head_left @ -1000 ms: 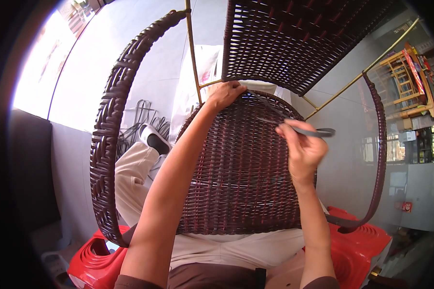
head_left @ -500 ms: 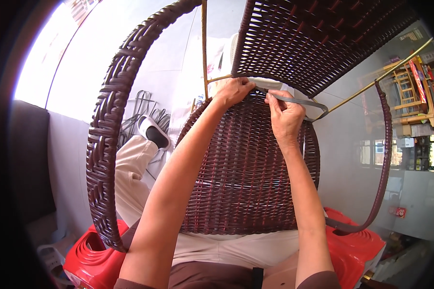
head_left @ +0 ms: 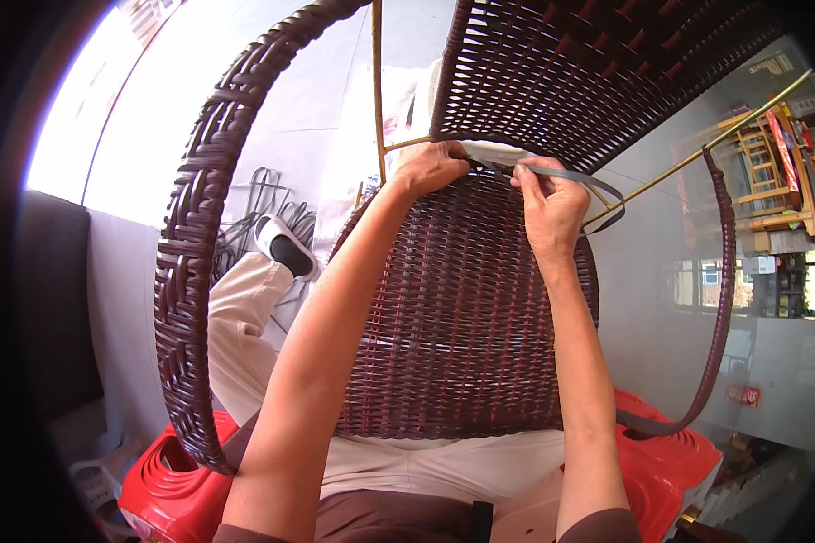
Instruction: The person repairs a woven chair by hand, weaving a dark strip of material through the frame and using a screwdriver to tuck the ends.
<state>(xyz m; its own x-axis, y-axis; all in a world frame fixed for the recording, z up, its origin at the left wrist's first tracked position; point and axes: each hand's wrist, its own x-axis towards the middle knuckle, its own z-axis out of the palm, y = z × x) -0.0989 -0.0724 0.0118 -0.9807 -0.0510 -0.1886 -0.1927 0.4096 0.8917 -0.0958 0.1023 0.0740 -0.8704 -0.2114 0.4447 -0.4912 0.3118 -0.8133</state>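
A dark brown woven chair seat point(head_left: 462, 299) stands in front of me, its far edge below the woven backrest point(head_left: 552, 72). At that far edge my left hand point(head_left: 430, 168) is closed, fingertips tucked against the weave; what they grip is hidden. My right hand point(head_left: 554, 201) pinches a flat grey weaving strip point(head_left: 598, 181) just to the right of it. The strip's tail bends in a loop beyond the right hand, next to the bare brass-coloured frame rod point(head_left: 663, 188).
A thickly wrapped armrest point(head_left: 195, 217) curves up on the left, a thinner one point(head_left: 726, 262) on the right. Red plastic stools point(head_left: 167, 480) stand at both sides. Grey strips point(head_left: 263, 204) lie on the floor by my shod foot point(head_left: 285, 249). Wooden frames point(head_left: 770, 172) are at far right.
My right hand has moved slightly right, away from the left hand, drawing the strip with it. My left hand has shifted a little left along the seat edge.
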